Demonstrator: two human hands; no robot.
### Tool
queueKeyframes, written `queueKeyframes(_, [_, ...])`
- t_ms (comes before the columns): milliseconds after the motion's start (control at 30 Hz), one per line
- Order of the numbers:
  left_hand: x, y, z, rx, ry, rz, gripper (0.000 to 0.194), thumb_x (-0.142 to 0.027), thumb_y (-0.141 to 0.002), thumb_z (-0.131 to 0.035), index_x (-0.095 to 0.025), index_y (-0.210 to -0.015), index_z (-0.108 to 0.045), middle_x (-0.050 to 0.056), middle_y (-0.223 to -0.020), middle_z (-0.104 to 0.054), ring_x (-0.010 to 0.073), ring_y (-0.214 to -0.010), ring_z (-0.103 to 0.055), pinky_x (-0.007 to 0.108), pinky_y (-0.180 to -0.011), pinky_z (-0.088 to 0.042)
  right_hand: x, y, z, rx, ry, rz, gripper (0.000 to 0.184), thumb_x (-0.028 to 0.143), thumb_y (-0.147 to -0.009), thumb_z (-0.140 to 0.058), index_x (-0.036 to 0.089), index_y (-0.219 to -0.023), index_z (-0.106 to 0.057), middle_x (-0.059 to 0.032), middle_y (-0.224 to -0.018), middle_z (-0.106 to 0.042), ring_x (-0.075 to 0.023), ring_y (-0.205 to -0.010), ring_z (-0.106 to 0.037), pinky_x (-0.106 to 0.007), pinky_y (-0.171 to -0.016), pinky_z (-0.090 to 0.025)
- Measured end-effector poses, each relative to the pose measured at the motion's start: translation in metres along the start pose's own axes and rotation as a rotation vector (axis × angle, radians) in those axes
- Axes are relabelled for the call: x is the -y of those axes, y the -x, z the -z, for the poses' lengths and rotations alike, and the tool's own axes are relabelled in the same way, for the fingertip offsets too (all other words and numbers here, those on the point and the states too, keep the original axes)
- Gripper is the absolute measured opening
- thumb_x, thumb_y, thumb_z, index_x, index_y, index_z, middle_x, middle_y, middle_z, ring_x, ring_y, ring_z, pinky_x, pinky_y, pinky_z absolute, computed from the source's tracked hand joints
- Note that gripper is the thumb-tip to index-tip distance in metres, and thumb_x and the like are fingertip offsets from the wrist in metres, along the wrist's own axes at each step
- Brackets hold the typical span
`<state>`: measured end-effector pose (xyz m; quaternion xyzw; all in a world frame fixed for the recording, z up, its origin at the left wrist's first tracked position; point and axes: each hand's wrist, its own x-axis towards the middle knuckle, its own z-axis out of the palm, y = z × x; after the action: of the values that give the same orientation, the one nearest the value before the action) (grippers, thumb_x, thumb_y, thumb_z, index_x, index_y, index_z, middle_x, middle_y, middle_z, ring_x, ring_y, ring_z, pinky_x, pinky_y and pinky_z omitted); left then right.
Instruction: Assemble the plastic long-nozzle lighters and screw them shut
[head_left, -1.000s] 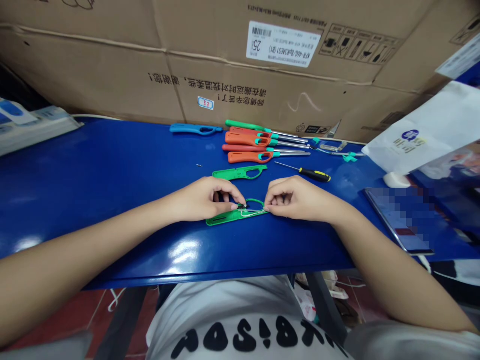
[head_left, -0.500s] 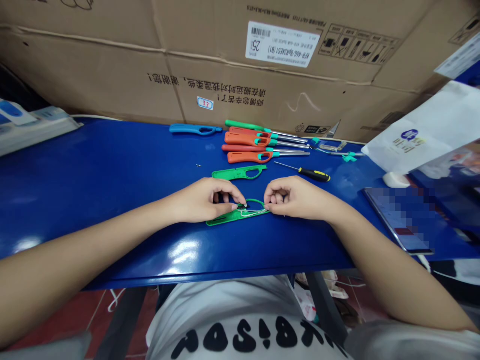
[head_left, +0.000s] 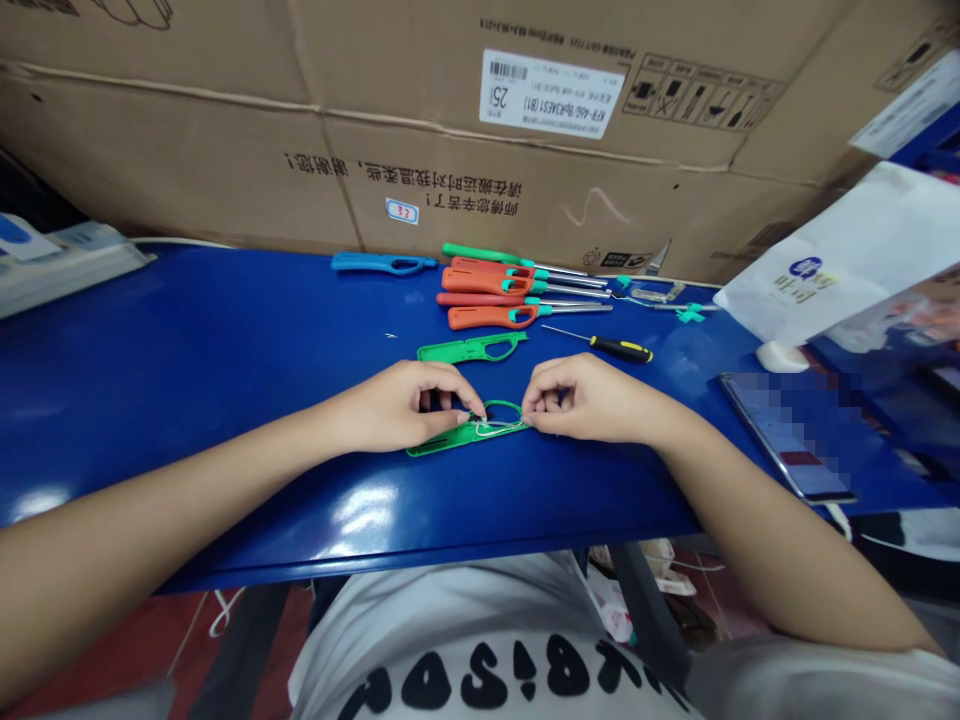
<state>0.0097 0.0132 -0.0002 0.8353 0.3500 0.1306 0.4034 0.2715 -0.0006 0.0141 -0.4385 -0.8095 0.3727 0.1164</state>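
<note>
A green lighter shell half (head_left: 442,441) lies open side up on the blue table, with thin white wires (head_left: 496,430) running along its looped handle. My left hand (head_left: 424,405) rests over the shell's middle, thumb and forefinger closed in a pinch around a small part mostly hidden beneath them. At the shell's front tip, my right hand (head_left: 562,395) is closed, its thumb and forefinger pinching the wire ends. The matching green shell half (head_left: 457,350) lies just behind. A screwdriver (head_left: 622,348) with a black and yellow handle is beyond my right hand.
Several orange and green gas lighters (head_left: 487,317) lie near a large cardboard box (head_left: 420,150) at the back. A blue lighter shell (head_left: 375,263) is to their left. On the right are a phone (head_left: 787,440), a white paper bag (head_left: 817,260) and a white object (head_left: 780,357).
The view has shifted slightly, so things appear a little further left. Both hands keep nearly the same pose at the green shell, the left fingertips slightly lower over it.
</note>
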Motion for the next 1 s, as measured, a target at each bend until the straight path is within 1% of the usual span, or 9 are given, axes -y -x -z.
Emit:
queueKeyframes(100, [0.002,0.0,-0.001,-0.005,-0.014,-0.027,0.024,-0.027,-0.09,-0.059,-0.02,-0.104,-0.078,0.005,-0.099,-0.071,0.0136,-0.074,-0.06,0.023,-0.058,-0.04,-0.002,-0.001,0.001,-0.037,-0.043,0.013,0.013,0.023,-0.081,-0.065,0.015,-0.083,-0.075,-0.0031,-0.079,-0.068,-0.0124,-0.066,-0.057,-0.024,-0.062,-0.045])
queueKeyframes(167, [0.003,0.001,-0.002,-0.02,-0.016,-0.05,0.024,-0.026,-0.092,-0.057,-0.021,-0.104,-0.077,0.006,-0.101,-0.072,0.0147,-0.077,-0.062,0.024,-0.06,-0.042,-0.005,-0.002,0.004,-0.145,-0.05,-0.014,0.015,0.026,-0.083,-0.063,0.016,-0.086,-0.074,-0.0021,-0.074,-0.067,-0.0126,-0.064,-0.056,-0.024,-0.06,-0.043])
queueKeyframes(300, [0.0,0.005,-0.007,-0.084,-0.065,-0.154,0.025,-0.024,-0.095,-0.053,-0.019,-0.103,-0.076,0.007,-0.105,-0.071,0.0168,-0.087,-0.066,0.026,-0.071,-0.05,-0.021,-0.003,0.019,-0.451,0.27,-0.097,0.016,0.025,-0.084,-0.06,0.016,-0.092,-0.072,-0.0046,-0.082,-0.068,-0.0148,-0.067,-0.055,-0.028,-0.065,-0.043])
queueKeyframes(400, [-0.004,0.009,-0.01,-0.126,-0.264,-0.27,0.026,-0.024,-0.098,-0.05,-0.02,-0.109,-0.074,0.008,-0.113,-0.069,0.0199,-0.1,-0.066,0.032,-0.089,-0.051,-0.041,-0.005,0.034,-0.532,0.475,-0.183,0.019,0.026,-0.085,-0.06,0.016,-0.097,-0.071,-0.0098,-0.094,-0.067,-0.0204,-0.078,-0.059,-0.033,-0.075,-0.047])
queueKeyframes(500, [-0.007,0.013,-0.013,-0.13,-0.453,-0.341,0.025,-0.032,-0.1,-0.053,-0.022,-0.113,-0.073,0.007,-0.118,-0.068,0.0226,-0.104,-0.065,0.036,-0.094,-0.048,-0.061,-0.006,0.046,-0.633,0.54,-0.261,0.026,0.026,-0.087,-0.057,0.015,-0.107,-0.07,-0.0143,-0.104,-0.065,-0.0274,-0.096,-0.062,-0.039,-0.09,-0.049])
queueKeyframes(633, [-0.006,0.015,-0.015,-0.135,-0.534,-0.405,0.023,-0.033,-0.1,-0.055,-0.023,-0.113,-0.072,0.006,-0.117,-0.07,0.0217,-0.102,-0.066,0.034,-0.09,-0.049,-0.082,-0.006,0.06,-0.652,0.592,-0.591,0.052,0.031,-0.089,-0.055,0.015,-0.139,-0.055,-0.0217,-0.136,-0.053,-0.038,-0.128,-0.051,-0.05,-0.104,-0.044])
queueKeyframes(733, [-0.003,0.014,-0.015,-0.151,-0.54,-0.441,0.021,-0.028,-0.1,-0.055,-0.022,-0.108,-0.073,0.006,-0.113,-0.072,0.0196,-0.1,-0.067,0.032,-0.09,-0.049,-0.096,-0.001,0.073,-0.617,0.583,-0.858,0.062,0.03,-0.089,-0.053,0.013,-0.148,-0.044,-0.0254,-0.151,-0.04,-0.0428,-0.138,-0.042,-0.056,-0.106,-0.042])
queueKeyframes(833, [-0.001,0.014,-0.015,-0.167,-0.54,-0.452,0.019,-0.027,-0.1,-0.056,-0.022,-0.105,-0.074,0.005,-0.111,-0.074,0.0188,-0.1,-0.068,0.032,-0.09,-0.049,-0.111,0.007,0.087,-0.644,0.568,-0.957,0.061,0.025,-0.086,-0.052,0.012,-0.145,-0.045,-0.0269,-0.15,-0.041,-0.045,-0.139,-0.04,-0.062,-0.104,-0.041])
queueKeyframes(1000, [0.0,0.013,-0.016,-0.199,-0.546,-0.442,0.019,-0.027,-0.101,-0.056,-0.021,-0.106,-0.073,0.005,-0.112,-0.074,0.0197,-0.101,-0.067,0.033,-0.091,-0.048,-0.126,0.016,0.102,-0.648,0.549,-1.042,0.052,0.018,-0.078,-0.061,0.014,-0.13,-0.059,-0.0266,-0.138,-0.054,-0.0445,-0.128,-0.053,-0.062,-0.098,-0.046])
